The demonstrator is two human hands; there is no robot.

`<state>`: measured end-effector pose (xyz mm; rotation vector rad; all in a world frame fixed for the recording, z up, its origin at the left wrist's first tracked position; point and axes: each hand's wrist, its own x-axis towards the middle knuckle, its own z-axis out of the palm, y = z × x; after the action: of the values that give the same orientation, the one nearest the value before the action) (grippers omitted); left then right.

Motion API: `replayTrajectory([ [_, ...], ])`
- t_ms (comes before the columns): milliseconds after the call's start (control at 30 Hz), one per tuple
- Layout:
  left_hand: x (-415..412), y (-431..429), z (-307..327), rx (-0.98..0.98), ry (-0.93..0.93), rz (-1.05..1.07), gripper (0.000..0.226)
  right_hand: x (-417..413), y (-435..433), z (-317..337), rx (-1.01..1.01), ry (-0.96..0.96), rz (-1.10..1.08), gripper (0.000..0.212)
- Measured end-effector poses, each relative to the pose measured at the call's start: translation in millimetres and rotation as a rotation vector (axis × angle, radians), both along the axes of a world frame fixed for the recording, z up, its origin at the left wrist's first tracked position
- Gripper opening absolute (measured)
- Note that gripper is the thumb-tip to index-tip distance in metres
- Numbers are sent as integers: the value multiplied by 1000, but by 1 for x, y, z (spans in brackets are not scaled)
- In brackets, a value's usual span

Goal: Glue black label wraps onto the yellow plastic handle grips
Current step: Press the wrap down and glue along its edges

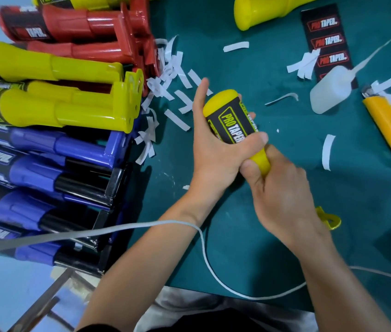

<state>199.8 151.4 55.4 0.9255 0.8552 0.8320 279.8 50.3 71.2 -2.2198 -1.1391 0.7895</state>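
Note:
A yellow handle grip stands tilted over the green mat, its rounded end pointing away from me. A black label wrap printed PRO TAPER is wound round its upper part. My left hand grips the wrapped part, thumb across the label's lower edge, index finger raised. My right hand grips the narrow yellow lower part of the handle. A yellow flange end shows behind my right wrist. A strip of spare black labels lies at the far right.
Stacked labelled handles lie at the left: red, yellow and blue. White backing strips litter the mat. A glue bottle and a yellow utility knife lie at the right. Another bare yellow grip lies at the back. A white cord crosses my left forearm.

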Motion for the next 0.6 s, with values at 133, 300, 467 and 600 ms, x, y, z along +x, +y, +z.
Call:
replayTrajectory([
  [133,-1,-2,-4,54,256,127,83,-4,3,-7,-80,-128,125,30],
  [300,-5,4,-1,36,1,-29,76,6,2,-9,-50,38,64,27],
  [467,-5,8,-4,8,-200,-129,86,14,1,-4,-26,137,106,26],
  [600,-6,15,-5,-105,-316,-254,86,19,0,2,-3,214,137,31],
])
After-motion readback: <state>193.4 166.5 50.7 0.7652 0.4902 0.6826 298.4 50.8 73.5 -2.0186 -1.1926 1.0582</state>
